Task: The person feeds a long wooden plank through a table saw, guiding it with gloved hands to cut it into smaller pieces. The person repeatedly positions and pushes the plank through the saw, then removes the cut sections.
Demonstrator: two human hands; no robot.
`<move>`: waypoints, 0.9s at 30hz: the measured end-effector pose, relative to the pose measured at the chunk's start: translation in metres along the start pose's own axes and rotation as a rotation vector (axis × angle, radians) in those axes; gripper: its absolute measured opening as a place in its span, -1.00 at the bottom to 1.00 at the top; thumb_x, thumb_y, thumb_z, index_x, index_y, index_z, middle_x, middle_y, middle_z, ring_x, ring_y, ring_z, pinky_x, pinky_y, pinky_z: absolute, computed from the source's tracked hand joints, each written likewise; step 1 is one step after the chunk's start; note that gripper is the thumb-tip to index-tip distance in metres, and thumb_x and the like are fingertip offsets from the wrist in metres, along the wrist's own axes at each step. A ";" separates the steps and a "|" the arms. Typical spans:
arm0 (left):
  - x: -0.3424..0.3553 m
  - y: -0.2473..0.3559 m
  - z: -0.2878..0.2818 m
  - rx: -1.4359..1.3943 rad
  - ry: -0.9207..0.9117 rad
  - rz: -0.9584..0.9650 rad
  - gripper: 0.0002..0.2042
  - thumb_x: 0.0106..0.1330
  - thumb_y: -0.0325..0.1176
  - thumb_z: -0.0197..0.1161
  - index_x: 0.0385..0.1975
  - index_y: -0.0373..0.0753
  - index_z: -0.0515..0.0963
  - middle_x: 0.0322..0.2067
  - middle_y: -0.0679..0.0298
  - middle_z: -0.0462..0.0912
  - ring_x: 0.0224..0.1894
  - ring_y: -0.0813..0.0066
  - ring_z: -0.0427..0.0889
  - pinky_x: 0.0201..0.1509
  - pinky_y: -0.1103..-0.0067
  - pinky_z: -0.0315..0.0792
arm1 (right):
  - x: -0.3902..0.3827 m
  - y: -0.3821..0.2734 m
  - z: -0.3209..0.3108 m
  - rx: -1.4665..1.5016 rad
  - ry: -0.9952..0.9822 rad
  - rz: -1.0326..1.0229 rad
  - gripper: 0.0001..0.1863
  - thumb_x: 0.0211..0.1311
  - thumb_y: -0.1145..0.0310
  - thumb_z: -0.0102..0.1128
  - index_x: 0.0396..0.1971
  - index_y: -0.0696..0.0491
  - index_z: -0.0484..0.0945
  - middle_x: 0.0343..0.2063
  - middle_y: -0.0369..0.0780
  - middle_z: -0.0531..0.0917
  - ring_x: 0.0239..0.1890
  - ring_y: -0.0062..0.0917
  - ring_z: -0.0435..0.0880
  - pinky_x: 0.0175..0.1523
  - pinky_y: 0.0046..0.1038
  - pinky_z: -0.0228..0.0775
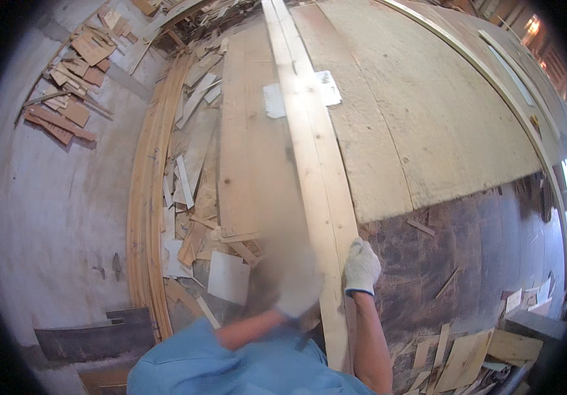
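A long pale wooden plank [310,138] runs from the top of the view down to my chest. My right hand [361,266], in a white work glove, grips the plank's right edge near its lower end. My left hand [296,286], also in a white glove, is blurred with motion right beside the plank's left edge; whether it holds the plank cannot be made out. Both forearms come up from a blue sleeve at the bottom.
A large plywood sheet [421,118] lies to the right over dark boards [474,250]. Another wide board [250,151] lies to the left. Long thin strips [147,197] and wood offcuts [191,191] litter the concrete floor [53,217]. More scraps [468,355] lie at lower right.
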State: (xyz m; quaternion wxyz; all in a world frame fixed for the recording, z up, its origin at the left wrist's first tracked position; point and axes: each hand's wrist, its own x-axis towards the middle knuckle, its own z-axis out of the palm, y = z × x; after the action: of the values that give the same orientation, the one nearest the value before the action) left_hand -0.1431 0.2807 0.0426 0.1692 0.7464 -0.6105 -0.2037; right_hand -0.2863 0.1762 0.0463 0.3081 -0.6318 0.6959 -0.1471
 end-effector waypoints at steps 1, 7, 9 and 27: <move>-0.020 0.005 0.000 -0.085 -0.099 -0.076 -0.57 0.51 -0.24 0.19 0.29 -0.32 0.47 0.19 -0.04 0.60 0.20 0.15 0.62 0.22 0.32 0.54 | 0.002 0.003 0.001 0.001 0.007 -0.001 -0.48 0.59 -0.06 -0.15 -0.23 0.05 0.66 -0.29 0.14 0.74 -0.17 0.17 0.72 -0.06 0.16 0.50; -0.105 0.004 0.068 -0.634 -0.452 -0.349 -0.65 0.61 -0.15 0.06 0.20 -0.22 0.51 0.02 0.06 0.60 0.00 0.15 0.55 0.22 0.30 0.46 | 0.003 0.016 0.009 0.032 0.013 -0.051 -0.53 0.59 -0.03 -0.12 -0.20 0.04 0.62 -0.29 0.16 0.74 -0.17 0.20 0.72 -0.04 0.17 0.50; -0.095 0.010 0.069 -0.790 -0.384 -0.331 -0.69 0.58 -0.24 0.07 0.17 -0.21 0.54 0.03 -0.03 0.62 0.06 0.02 0.59 0.21 0.25 0.47 | 0.002 0.027 0.010 0.044 0.030 -0.117 -0.57 0.58 -0.02 -0.11 -0.14 0.02 0.61 -0.29 0.17 0.73 -0.17 0.21 0.71 -0.04 0.17 0.50; -0.103 -0.001 0.081 -0.681 -0.116 -0.316 -0.58 0.57 -0.05 0.14 -0.19 -0.37 0.65 -0.29 0.03 0.70 -0.25 0.10 0.66 -0.05 0.19 0.52 | -0.193 0.154 -0.021 -0.107 -0.222 -0.035 -0.67 0.60 0.08 -0.04 -0.23 0.05 0.48 -0.52 0.14 0.65 -0.39 0.21 0.67 -0.32 0.18 0.42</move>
State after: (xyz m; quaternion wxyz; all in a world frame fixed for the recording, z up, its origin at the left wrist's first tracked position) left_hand -0.2015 0.3813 -0.0179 0.3393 0.7196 -0.3939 -0.4603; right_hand -0.4181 0.3842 0.0176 0.3467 -0.6719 0.6530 -0.0443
